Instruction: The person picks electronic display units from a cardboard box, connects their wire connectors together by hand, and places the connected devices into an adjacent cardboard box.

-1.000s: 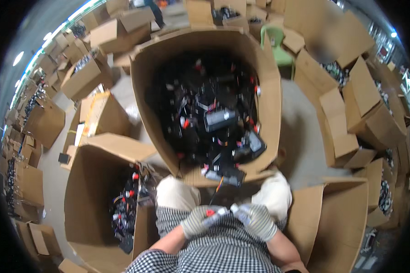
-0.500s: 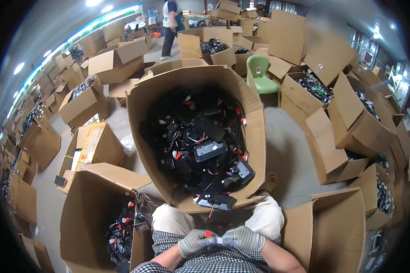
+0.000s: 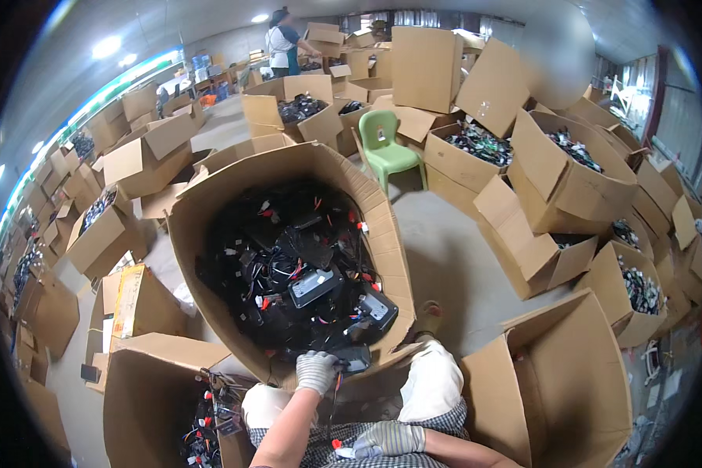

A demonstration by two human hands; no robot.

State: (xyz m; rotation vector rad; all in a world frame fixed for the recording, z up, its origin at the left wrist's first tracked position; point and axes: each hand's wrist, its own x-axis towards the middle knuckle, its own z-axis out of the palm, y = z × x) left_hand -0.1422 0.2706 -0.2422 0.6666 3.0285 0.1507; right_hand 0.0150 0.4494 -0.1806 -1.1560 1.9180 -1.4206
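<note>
the fingers of the left hand (image 3: 317,371), in a grey knit glove, curl down over the near edge of the big open brown cardboard box (image 3: 382,226), and they seem to press on a flat black plastic part with a dark wire (image 3: 352,359) lying right there; how tight they grip it you cannot tell. the right hand (image 3: 390,438), in the same kind of glove, rests low by the lap with its fingers curled shut around a small white piece with a red tip (image 3: 342,448). the big box sits at twelve o'clock from the hands and is full of a heap of black parts with red and white wires (image 3: 288,273). at nine o'clock from the hands is a smaller open cardboard box with more wired parts (image 3: 152,390). at three o'clock stands another open brown box (image 3: 569,374). far off at twelve o'clock is a green plastic chair (image 3: 386,144), and past it a person in a white top (image 3: 281,39) stands among many more boxes.
</note>
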